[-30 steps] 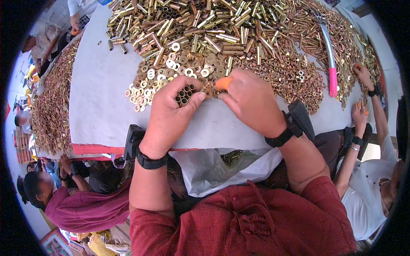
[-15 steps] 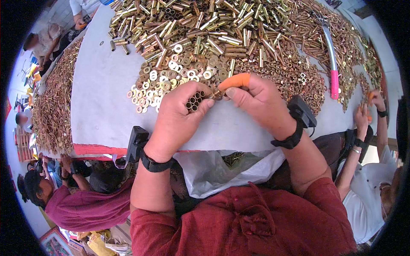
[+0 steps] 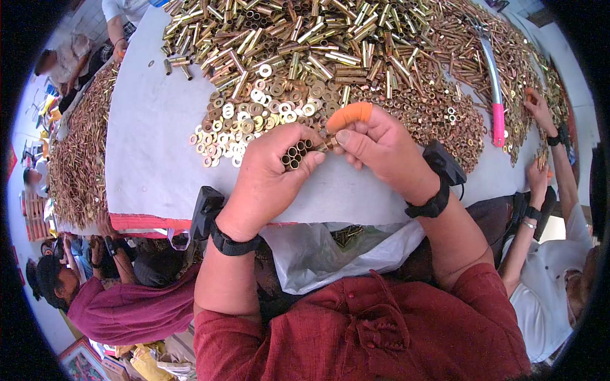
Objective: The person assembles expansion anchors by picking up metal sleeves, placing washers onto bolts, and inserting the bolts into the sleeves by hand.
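My left hand (image 3: 270,174) is wrapped round a bundle of several brass tubes (image 3: 295,156), their open ends facing me. My right hand (image 3: 381,149), with an orange cover (image 3: 350,115) on one finger, pinches a small metal piece at the far ends of the bundle; its exact shape is hidden by my fingers. Just beyond my left hand lie flat washers (image 3: 246,117). Copper-coloured nuts (image 3: 445,120) are spread beyond my right hand. Loose brass tubes (image 3: 311,32) are heaped at the back of the table.
A tool with a pink handle (image 3: 498,125) lies on the right of the grey table (image 3: 165,171). A plastic bag (image 3: 337,254) with tubes inside hangs at the table's near edge. Co-workers' hands (image 3: 540,111) are at the right; another person (image 3: 127,305) sits at the left.
My hands have come up off the washers and nuts toward the near side, with my right fingers now pinched at the bundle's ends. The co-worker's hands at the right have moved apart again.
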Demonstrator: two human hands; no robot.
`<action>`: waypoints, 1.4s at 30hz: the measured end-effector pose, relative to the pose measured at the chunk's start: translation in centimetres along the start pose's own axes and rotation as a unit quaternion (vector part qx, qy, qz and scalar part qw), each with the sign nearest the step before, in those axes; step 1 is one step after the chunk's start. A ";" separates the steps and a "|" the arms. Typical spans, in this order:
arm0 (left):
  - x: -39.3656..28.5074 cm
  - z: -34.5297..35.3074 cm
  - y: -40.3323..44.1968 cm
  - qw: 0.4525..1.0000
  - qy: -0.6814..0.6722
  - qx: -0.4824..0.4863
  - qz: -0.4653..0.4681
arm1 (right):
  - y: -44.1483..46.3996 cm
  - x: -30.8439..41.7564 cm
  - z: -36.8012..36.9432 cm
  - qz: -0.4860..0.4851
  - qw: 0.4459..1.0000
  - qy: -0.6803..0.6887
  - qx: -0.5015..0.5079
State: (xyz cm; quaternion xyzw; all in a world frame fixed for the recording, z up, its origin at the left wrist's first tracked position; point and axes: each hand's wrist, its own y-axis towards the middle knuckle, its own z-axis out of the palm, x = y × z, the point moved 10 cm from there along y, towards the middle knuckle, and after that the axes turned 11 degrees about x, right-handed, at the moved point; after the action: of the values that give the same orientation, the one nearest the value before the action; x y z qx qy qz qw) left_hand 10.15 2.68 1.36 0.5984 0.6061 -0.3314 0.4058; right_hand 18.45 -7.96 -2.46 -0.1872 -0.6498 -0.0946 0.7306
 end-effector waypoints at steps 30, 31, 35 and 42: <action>0.9 0.8 0.0 0.995 -0.059 -0.027 -0.073 | -0.1 -0.3 -1.6 -0.049 0.998 -0.029 -0.013; 0.6 1.1 0.1 0.997 -0.039 -0.017 -0.059 | -0.2 -1.2 -1.5 0.000 1.000 -0.001 -0.003; 1.5 1.2 0.0 0.991 -0.086 -0.046 -0.096 | -0.2 -0.1 -1.4 -0.058 0.998 -0.004 -0.015; 1.9 1.2 0.0 0.987 -0.116 -0.047 -0.100 | -0.2 0.0 -1.3 -0.064 0.997 -0.047 -0.018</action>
State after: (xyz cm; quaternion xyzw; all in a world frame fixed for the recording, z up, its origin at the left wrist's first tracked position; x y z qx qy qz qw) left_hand 10.32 2.52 -0.90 0.4724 0.6269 -0.4085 0.4658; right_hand 19.50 -8.68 -2.57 -0.1626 -0.6921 -0.1435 0.6884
